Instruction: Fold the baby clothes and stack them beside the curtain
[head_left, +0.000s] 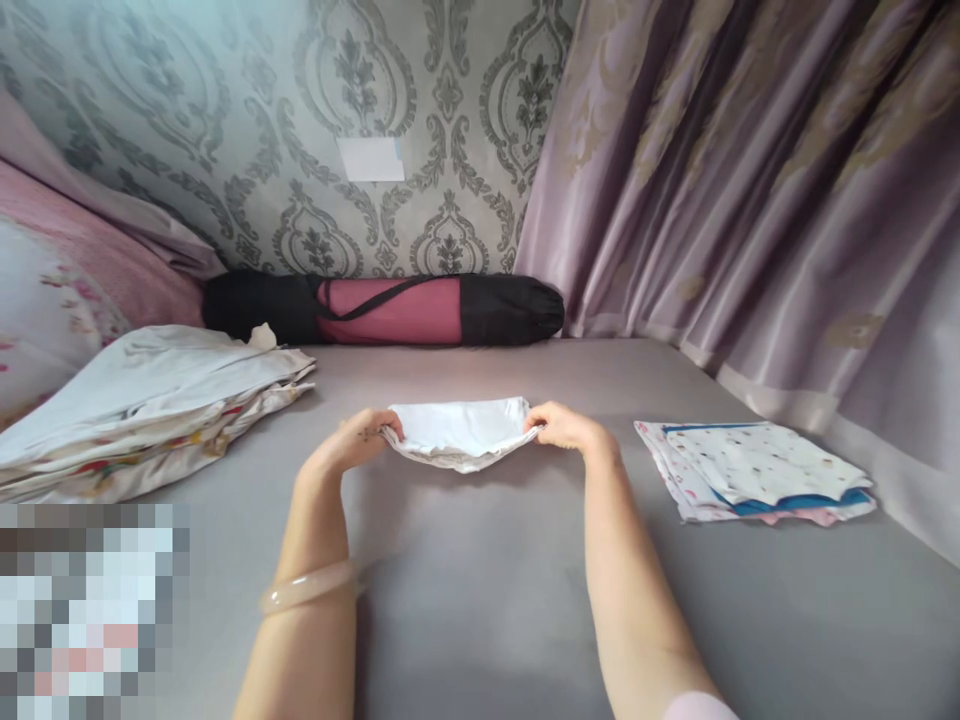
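Observation:
A folded white cloth (461, 428) is stretched between my two hands over the middle of the grey surface, its near edge sagging and showing several layers. My left hand (367, 437) pinches the left end, fingers closed on the fabric. At the right end, my right hand (555, 426) grips the near corner between thumb and fingers. A pale bangle circles my left forearm.
A stack of pale cloths (165, 400) lies at the left. Folded patterned cloths (765, 462) rest at the right on the grey surface (480, 600). A black and maroon roll bag (390, 310) lies against the wall, beside purple curtains (675, 180). The lower left corner is pixelated.

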